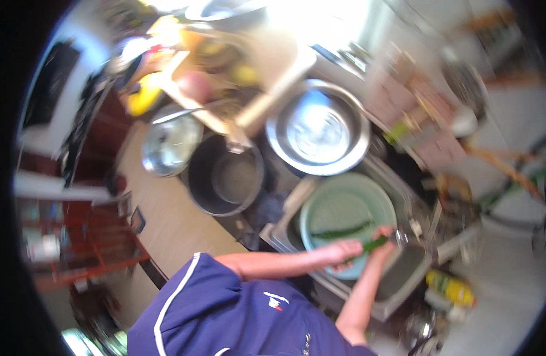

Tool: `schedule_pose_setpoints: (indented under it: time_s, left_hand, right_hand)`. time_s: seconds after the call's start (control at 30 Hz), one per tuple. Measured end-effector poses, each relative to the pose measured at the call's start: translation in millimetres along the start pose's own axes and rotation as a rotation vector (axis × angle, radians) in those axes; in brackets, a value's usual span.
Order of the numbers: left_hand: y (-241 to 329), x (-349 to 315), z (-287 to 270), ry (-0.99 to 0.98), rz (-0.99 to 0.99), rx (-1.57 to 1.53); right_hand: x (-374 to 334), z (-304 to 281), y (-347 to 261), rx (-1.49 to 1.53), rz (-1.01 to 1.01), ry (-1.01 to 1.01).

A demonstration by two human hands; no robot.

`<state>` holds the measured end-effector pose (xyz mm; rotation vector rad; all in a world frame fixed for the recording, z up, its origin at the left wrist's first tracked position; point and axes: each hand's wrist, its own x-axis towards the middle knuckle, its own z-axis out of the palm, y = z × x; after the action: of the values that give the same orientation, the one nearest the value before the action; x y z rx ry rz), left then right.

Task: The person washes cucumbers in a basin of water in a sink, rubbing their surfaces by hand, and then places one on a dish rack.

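A long green vegetable that looks like a cucumber [374,244] is held between my two hands over the right side of a pale green basin [347,188]. My left hand [342,253] is closed round its near left end. At the other end, my right hand [384,236] is wrapped about it, beside a shiny metal tap [400,238]. A second dark green cucumber [343,230] lies in the basin, just beyond my left hand. Motion blur smears my fingers. The basin sits in a metal sink [394,299].
Beyond the basin stands a steel bowl [274,132], with a dark pot [195,191] to its left and a smaller metal pan [156,164] farther left. A beige tray [279,89] holds fruit at the back. A yellow bottle [451,289] lies right of the sink.
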<state>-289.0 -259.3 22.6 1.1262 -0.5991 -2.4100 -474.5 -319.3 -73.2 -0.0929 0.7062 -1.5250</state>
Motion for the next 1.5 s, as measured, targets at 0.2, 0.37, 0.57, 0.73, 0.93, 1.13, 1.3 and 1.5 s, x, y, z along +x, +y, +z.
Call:
schedule_pose_setpoints:
  time_s: [0.2,0.37,0.57,0.73,0.93,1.13,1.3,1.5]
  left_hand:
    - [-16,18,-31,0.359,0.050,0.486]
    - [-6,33,-17,0.396,0.033,0.519]
    - [-5,-9,-7,0.117,-0.177,-0.017]
    - [-11,10,-14,0.270,-0.109,-0.129]
    - [-23,-6,-31,0.317,0.327,1.151]
    - [-9,-13,-19,0.143,0.087,0.269]
    - [-13,-6,-28,0.034,-0.066,0.044]
    - [-5,-7,-25,0.267,0.290,1.166]
  right_hand:
    - [-4,8,27,-0.262,-0.105,0.555]
    - [-49,49,79,-0.453,0.077,0.580]
    - [12,16,-12,0.033,0.077,0.508]
    - [-29,42,62,-0.449,0.194,0.434]
    - [10,-11,34,-0.200,0.130,0.569]
    - [-1,9,17,0.083,0.145,0.322]
    - [-20,19,37,-0.011,0.183,0.239]
    - [-32,37,53,-0.300,0.319,0.405]
